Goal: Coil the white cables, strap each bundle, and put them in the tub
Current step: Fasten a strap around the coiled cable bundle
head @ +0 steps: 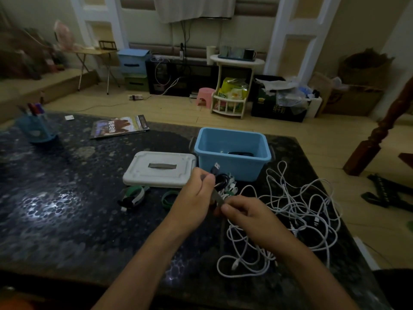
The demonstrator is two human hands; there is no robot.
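1. Coiled bundle (220, 181), in front of the blue tub (232, 151): left hand (196, 198) grips it; right hand (243, 211) pinches a grey strap (218, 198).
2. Strapping appears unfinished.
3. White cables (290, 211) lie tangled beside it on the table (67, 209); most work remains.
4. Spare straps (134, 195) lie near the lid (159, 168).

Dim room, wooden floor (279, 130)

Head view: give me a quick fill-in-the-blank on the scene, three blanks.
1. The tub is coloured ____.
2. The white lid lies on the table to the ____ of the tub.
3. The loose white cables lie on the table under the person's ____ arm.

Missing words: blue; left; right
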